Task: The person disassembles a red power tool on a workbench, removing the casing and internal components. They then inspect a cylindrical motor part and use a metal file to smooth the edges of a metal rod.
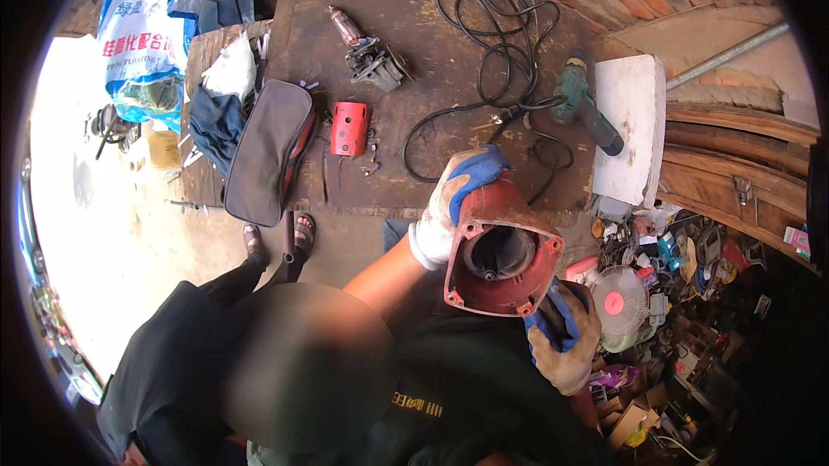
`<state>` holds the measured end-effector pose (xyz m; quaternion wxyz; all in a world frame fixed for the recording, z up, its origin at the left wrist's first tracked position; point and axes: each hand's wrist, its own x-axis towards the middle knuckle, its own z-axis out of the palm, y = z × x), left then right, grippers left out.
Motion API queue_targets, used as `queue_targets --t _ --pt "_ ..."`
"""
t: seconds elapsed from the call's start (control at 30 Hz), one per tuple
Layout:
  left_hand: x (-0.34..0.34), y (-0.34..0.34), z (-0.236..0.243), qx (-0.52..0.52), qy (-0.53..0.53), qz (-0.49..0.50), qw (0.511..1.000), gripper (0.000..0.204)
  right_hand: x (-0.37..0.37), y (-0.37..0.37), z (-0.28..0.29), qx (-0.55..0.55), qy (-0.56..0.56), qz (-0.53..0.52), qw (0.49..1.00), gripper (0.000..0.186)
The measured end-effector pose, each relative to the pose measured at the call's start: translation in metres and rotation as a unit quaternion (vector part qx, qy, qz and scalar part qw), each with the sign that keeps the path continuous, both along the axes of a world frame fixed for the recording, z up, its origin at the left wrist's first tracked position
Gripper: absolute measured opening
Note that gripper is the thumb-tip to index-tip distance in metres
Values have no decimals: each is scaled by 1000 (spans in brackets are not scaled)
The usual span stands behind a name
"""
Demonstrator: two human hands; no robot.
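Red housing point(507, 209) is grasped by the left grip point(466, 194), whose gloved fingers wrap its far, narrower end. Its long axis runs from that clasp back toward the wearer, so the square, hollow mouth opens on the near side. Of the two, the right grip point(566, 336), also gloved, is nearer the mouth's lower right corner, with fingers curled right beside it; I cannot tell whether they are clenched on the rim or on something dark there.

Beyond the left grip is the bench point(384, 183). Leftward on it lie a red cover point(350, 131) and, farther out, an armature point(347, 28); past the cover is a grey case point(269, 155). Straight beyond, a cable point(516, 108) coils; to the right of that are a drill point(585, 105) and a white block point(637, 116). Right of the right grip stands a fan point(617, 300).
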<state>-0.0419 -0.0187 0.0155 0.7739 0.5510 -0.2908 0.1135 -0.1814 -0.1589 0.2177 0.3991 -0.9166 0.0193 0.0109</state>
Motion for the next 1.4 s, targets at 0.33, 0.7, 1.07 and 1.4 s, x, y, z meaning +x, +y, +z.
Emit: queue_targets --t 0.33,0.7,1.07,1.4 --pt "0 -1 -5 -20 15 35 999 61 -11 7 10 159 184 -145 959 50" --pt "-5 -6 -11 31 97 10 995 61 21 15 33 -74 186 23 980 45" --pt "-5 -1 -2 31 88 -38 995 66 30 12 29 -59 135 30 989 41" --pt "-26 -2 -28 -25 262 -176 949 73 8 11 7 -45 107 23 993 36"
